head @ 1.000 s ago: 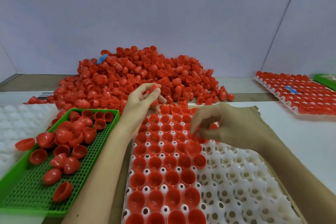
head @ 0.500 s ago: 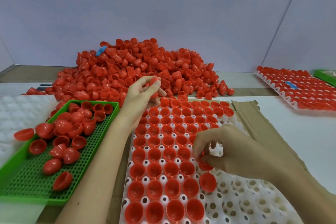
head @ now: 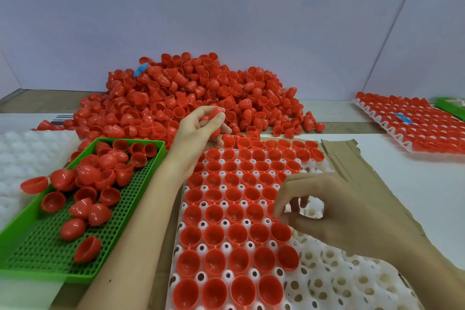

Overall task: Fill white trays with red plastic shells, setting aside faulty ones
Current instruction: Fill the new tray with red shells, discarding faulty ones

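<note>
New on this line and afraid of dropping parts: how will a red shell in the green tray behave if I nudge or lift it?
Probably rolls or rocks: the red shells in the green tray are rounded domes lying at varied tilts. Likely light and fairly stiff: the left hand holds some at its fingertips, undeformed. Their gloss suggests some slip.

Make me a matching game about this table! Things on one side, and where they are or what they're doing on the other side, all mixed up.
Things:
1. green tray
2. big pile of shells
3. left hand
4. cardboard

Clues:
A. lies under the white tray
B. heaped by the back wall
C. has a mesh floor, left of the white tray
D. grips red shells

Pairs: 1-C, 2-B, 3-D, 4-A
</note>
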